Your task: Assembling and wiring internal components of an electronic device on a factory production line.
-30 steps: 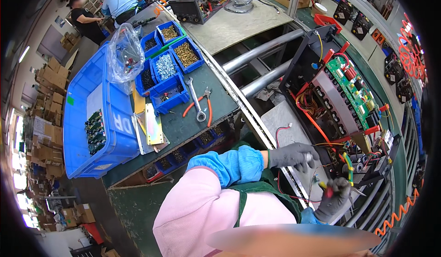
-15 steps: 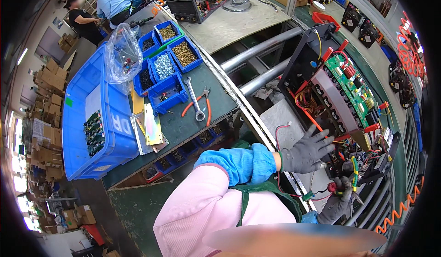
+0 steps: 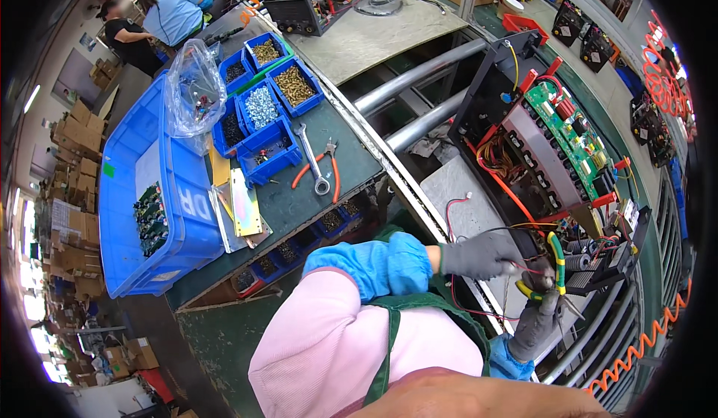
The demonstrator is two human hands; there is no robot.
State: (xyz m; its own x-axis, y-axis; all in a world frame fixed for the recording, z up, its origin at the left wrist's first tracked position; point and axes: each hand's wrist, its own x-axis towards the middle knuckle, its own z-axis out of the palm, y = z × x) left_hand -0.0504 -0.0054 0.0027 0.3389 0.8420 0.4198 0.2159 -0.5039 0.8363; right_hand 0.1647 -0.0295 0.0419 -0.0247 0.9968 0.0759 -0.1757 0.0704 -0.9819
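Left hand [image 3: 482, 259] seems to pinch a thin red wire [image 3: 532, 271]; at its five o'clock, right hand [image 3: 536, 323] grips yellow-green pliers [image 3: 559, 259]. Pulling hard could snap the wire.

Your left hand [image 3: 482, 259] and right hand [image 3: 535, 322] wear dark grey gloves. The pliers [image 3: 557, 256] have yellow and green handles, and the thin wire [image 3: 529, 271] at your left fingers is red. Your sleeve [image 3: 310, 336] is pale pink with tiny lines, your cuff [image 3: 359, 267] is bright blue, and your apron [image 3: 434, 304] is dark green. The circuit board [image 3: 566, 143] is green. Your desk [image 3: 351, 156] is dark green too. The big tub [image 3: 191, 250] is blue, the screws [image 3: 294, 87] look gold, and the cutters [image 3: 335, 182] have orange handles.
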